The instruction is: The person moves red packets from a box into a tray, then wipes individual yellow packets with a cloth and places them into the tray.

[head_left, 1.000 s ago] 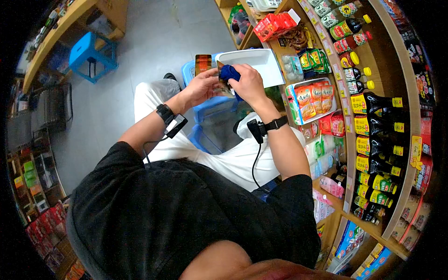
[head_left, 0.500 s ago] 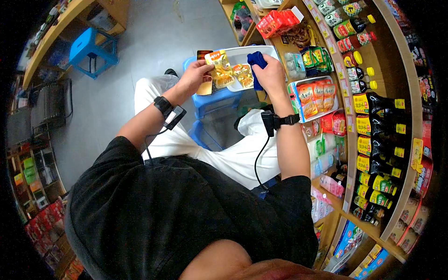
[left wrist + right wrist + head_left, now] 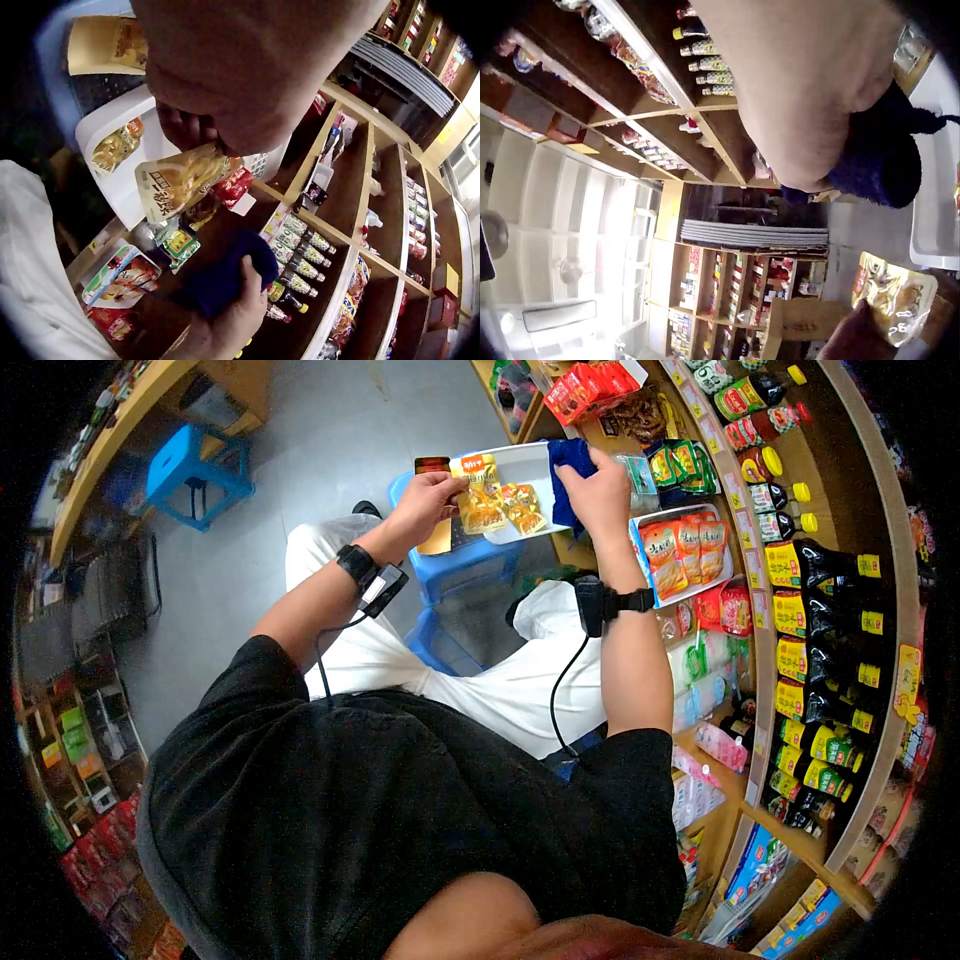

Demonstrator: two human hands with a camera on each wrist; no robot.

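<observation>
The left hand (image 3: pixel 430 505) pinches the edge of a gold food packet (image 3: pixel 481 500), held over the left part of a white tray (image 3: pixel 540 458). A second gold packet (image 3: pixel 523 510) lies in the tray. The right hand (image 3: pixel 601 493) grips a dark blue cloth (image 3: pixel 567 472) at the tray's right end. In the left wrist view the pinched packet (image 3: pixel 184 180) faces the camera, and the cloth (image 3: pixel 232 274) is bunched in the right hand (image 3: pixel 244 307). The right wrist view shows the cloth (image 3: pixel 877 161) under the right hand and the packet (image 3: pixel 892 296) by the left fingers.
The tray stands on a blue stool (image 3: pixel 450 568); a brown carton (image 3: pixel 436 540) is beside it. To the right, a box of orange packets (image 3: pixel 684 554) and shelves of dark bottles (image 3: pixel 822 610) stand close. Another blue stool (image 3: pixel 185 465) is at the far left.
The blue cloth has moved off the packet to the right with the right hand. The left hand's packet has come into view, turned face up, and has shifted slightly rightward.
</observation>
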